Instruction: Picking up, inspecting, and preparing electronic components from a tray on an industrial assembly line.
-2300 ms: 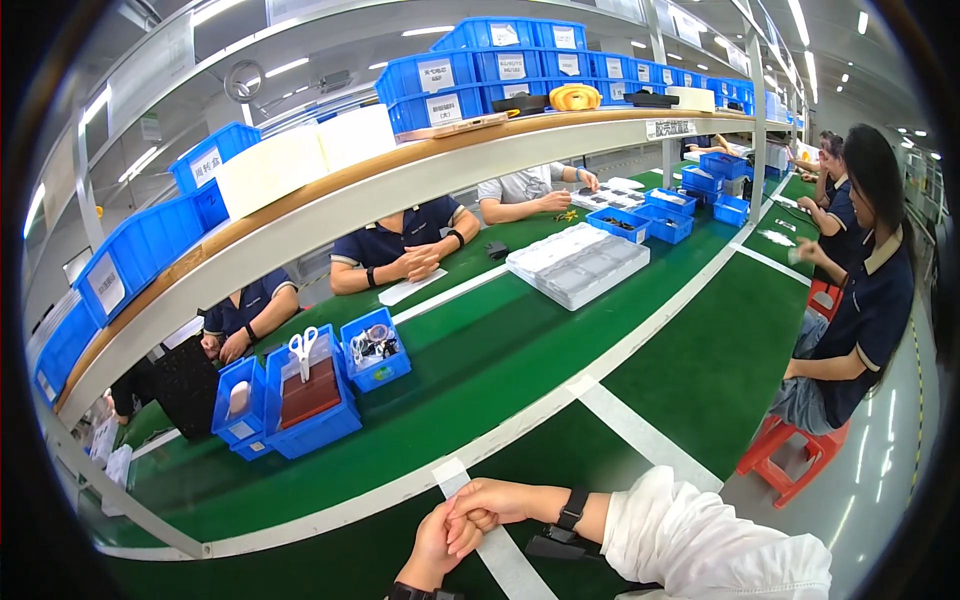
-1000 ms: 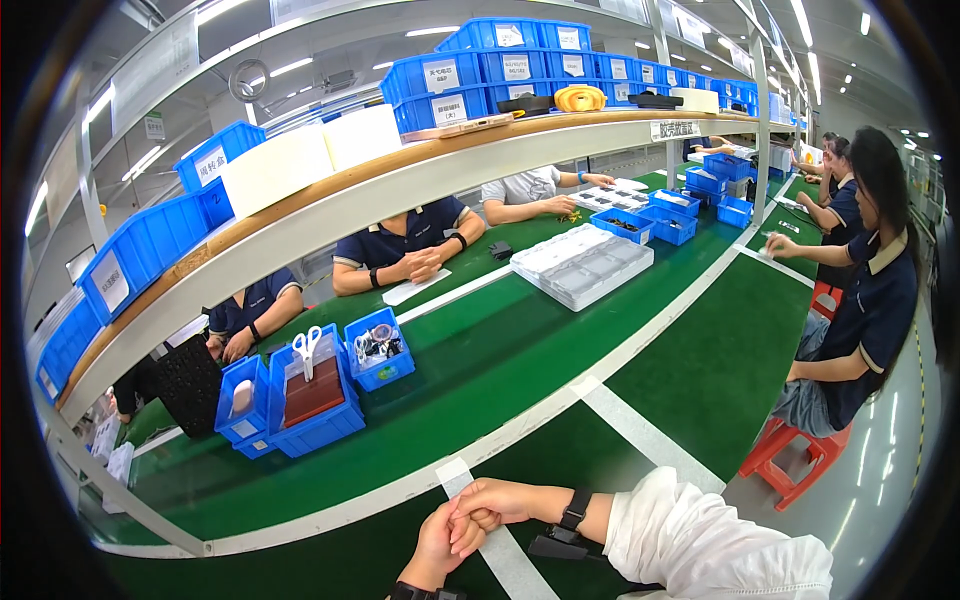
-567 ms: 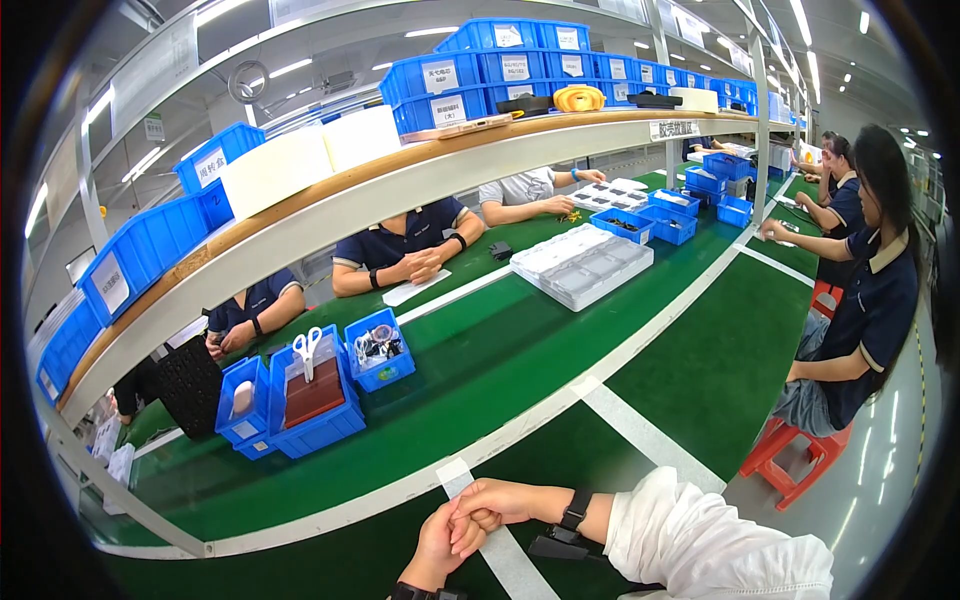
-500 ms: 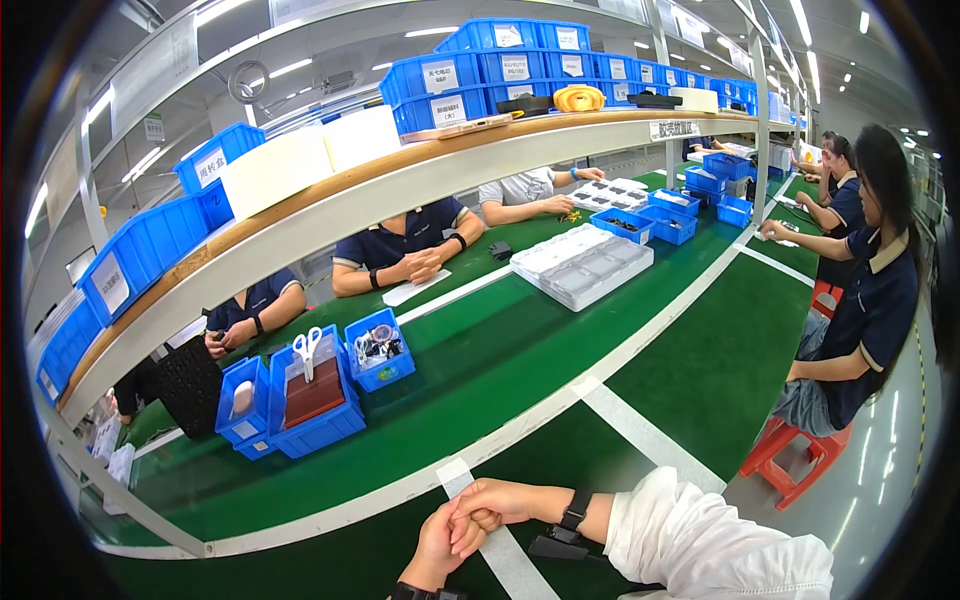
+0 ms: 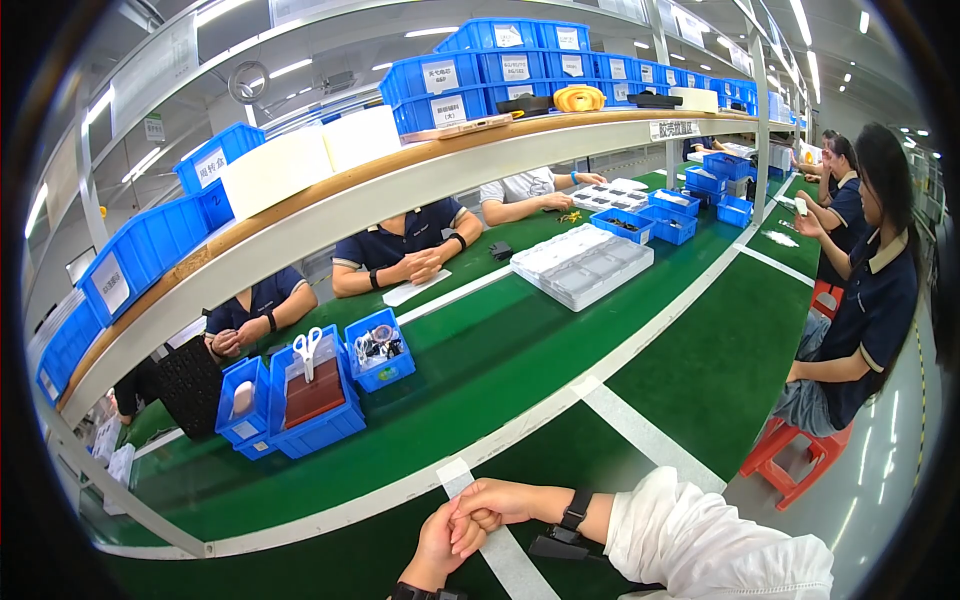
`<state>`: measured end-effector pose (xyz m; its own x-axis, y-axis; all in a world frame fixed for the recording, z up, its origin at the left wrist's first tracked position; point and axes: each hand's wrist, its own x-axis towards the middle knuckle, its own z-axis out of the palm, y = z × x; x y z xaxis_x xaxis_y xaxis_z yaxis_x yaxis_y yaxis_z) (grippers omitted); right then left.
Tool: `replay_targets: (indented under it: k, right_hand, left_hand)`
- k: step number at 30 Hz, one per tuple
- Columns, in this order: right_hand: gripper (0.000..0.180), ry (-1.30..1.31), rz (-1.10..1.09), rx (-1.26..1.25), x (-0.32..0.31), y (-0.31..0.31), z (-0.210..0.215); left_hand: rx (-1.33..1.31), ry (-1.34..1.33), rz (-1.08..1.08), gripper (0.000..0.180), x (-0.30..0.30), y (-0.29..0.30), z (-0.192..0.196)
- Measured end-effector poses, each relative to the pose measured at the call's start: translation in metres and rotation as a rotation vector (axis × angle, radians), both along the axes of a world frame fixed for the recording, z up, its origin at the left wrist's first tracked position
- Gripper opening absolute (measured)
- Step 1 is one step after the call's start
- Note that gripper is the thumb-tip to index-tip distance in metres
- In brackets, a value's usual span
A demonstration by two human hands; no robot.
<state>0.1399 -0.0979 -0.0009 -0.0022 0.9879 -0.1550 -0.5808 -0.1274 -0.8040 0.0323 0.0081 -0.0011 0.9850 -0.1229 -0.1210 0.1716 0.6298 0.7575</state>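
My left hand (image 5: 443, 543) and my right hand (image 5: 496, 503) are clasped together at the near edge of the green bench. Fingers of both are closed and folded against each other, and no object shows between them. Under them a pale tape strip (image 5: 515, 565) runs across the green surface. A black band (image 5: 575, 510) circles my right wrist, with a small dark box-shaped device (image 5: 556, 548) beside it. Another dark band (image 5: 425, 592) sits at my left wrist, partly cut off by the lower edge.
Ahead stand blue bins (image 5: 318, 425), one holding white scissors (image 5: 308, 352) and a brown-red flat item. White moulded trays (image 5: 582, 265) lie farther back. A shelf (image 5: 430, 150) with blue boxes spans above. Co-workers sit opposite and at right, one on a red stool (image 5: 790, 460).
My hands have not moved. The nearest co-worker at right has raised a hand with a small white item. At far left, a co-worker's hands have shifted slightly.
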Motion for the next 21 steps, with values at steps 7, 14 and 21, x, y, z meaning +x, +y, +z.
replay_targets:
  k: [7, 14, 21]
  right_hand:
    - [0.024, 0.005, 0.002, 0.003, 0.0003, -0.0002, -0.0003]
    - [0.024, -0.001, 0.001, -0.001, 0.0002, 0.0005, -0.0012]
    - [0.024, 0.006, 0.003, 0.003, 0.0002, -0.0006, -0.0003]
  left_hand:
    - [-0.009, -0.001, 0.001, 0.055, 0.0001, 0.0003, 0.0008]
    - [-0.018, -0.007, -0.004, 0.054, -0.0001, -0.0004, 0.0018]
    - [-0.001, -0.011, -0.008, 0.054, -0.0001, -0.0008, 0.0019]
